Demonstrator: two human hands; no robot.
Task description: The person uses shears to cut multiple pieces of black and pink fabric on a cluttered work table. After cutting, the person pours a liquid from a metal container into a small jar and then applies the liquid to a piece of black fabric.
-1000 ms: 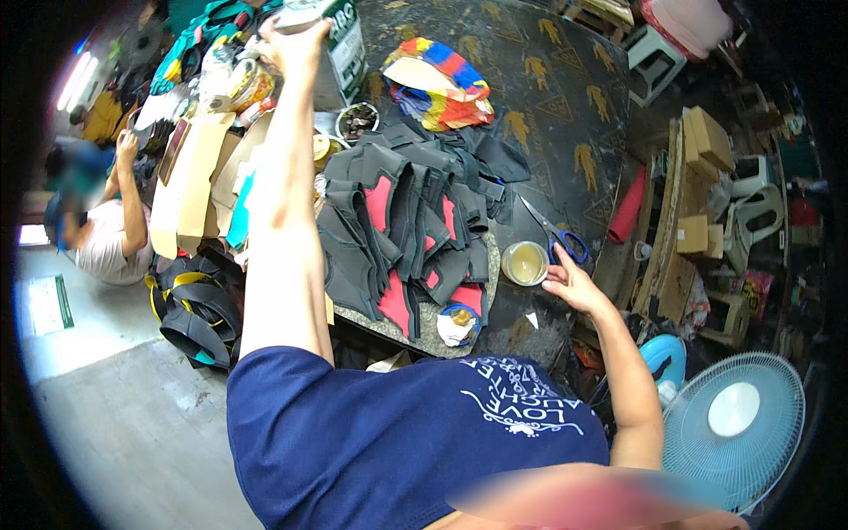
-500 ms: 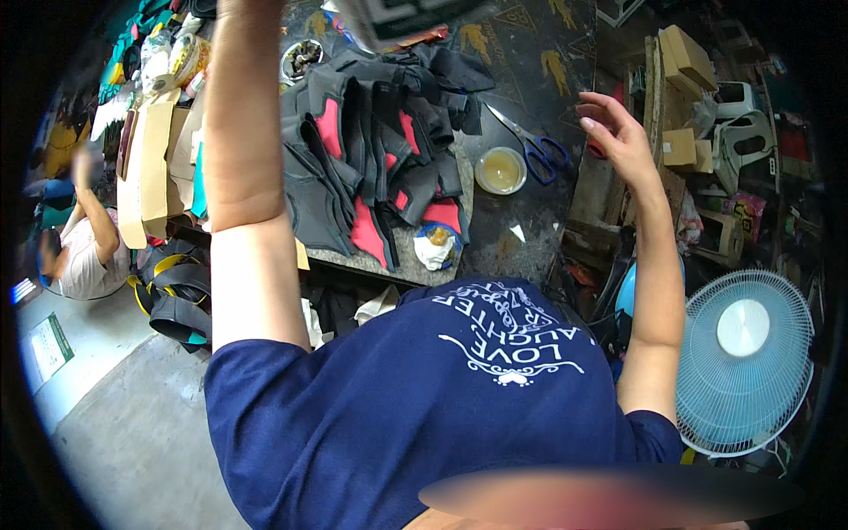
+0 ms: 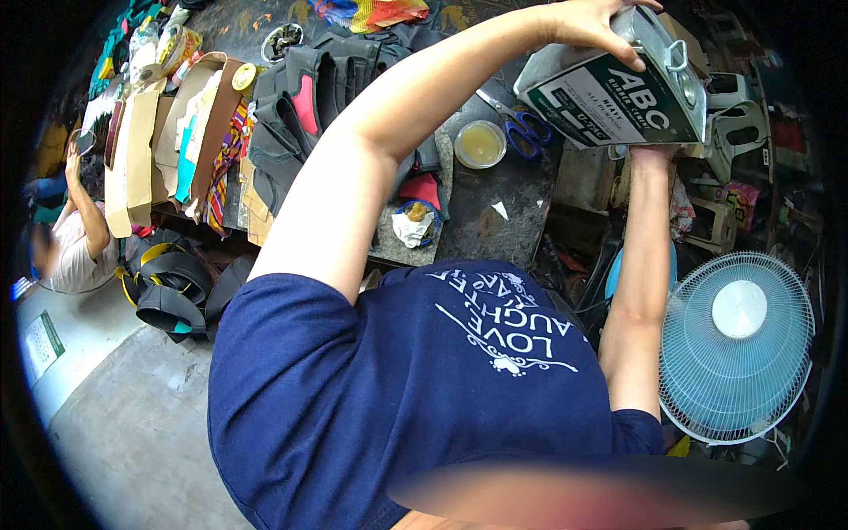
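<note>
A large square metal can [image 3: 609, 93] with a green and white label is held tilted at the upper right. My left hand [image 3: 605, 28] reaches across and grips its upper side, the thumb pressed on the label side. Under the can's lower edge is my right hand [image 3: 654, 157], bearing it from below, with its fingers hidden behind the can. A handle loop [image 3: 677, 56] sticks out from one end. Nearby on the dark table lie blue-handled scissors [image 3: 527, 134] and a round tub of yellowish liquid [image 3: 480, 144].
Black and pink fabric pieces [image 3: 305, 106] are piled on the table, partly behind my left arm. A blue fan [image 3: 740, 353] stands at the right. Cardboard boxes [image 3: 132, 163] are at the left, near another person [image 3: 84, 234]. A plastic stool [image 3: 742, 132] is behind the can.
My left hand has carried the can from the far middle of the table to the right. My right hand, open and empty before, has moved under the can.
</note>
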